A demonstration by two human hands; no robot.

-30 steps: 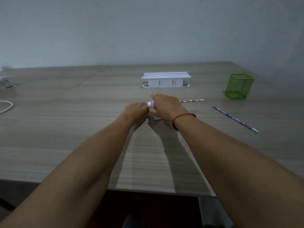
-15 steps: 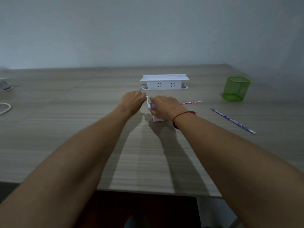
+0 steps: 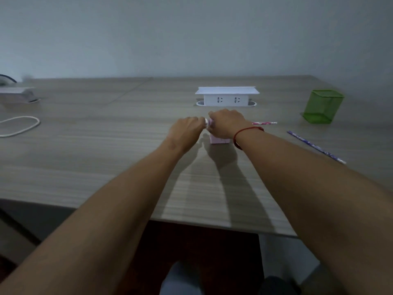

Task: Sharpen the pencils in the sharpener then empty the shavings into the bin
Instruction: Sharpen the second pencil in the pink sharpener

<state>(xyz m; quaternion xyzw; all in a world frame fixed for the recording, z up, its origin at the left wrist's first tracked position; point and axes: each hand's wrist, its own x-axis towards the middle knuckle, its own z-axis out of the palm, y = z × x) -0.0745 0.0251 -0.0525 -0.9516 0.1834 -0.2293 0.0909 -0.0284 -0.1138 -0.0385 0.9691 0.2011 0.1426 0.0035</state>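
On the grey wood-grain table (image 3: 106,167), the right grip (image 3: 227,124) clamps the small pink box sharpener (image 3: 219,140), with a pink patterned pencil (image 3: 264,123) jutting out rightward. The left grip (image 3: 187,130) pinches the white crank knob (image 3: 205,124). Cranking hard could skid the light box or snap the lead.

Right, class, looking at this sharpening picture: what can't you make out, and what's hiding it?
Head view:
pink sharpener: top covered by the right hand.
pink pencil: its sharpener end hidden behind that hand.
left hand: what its fingers grip, hidden by its own back.
grey object, left edge: blurred, cut off by the frame.
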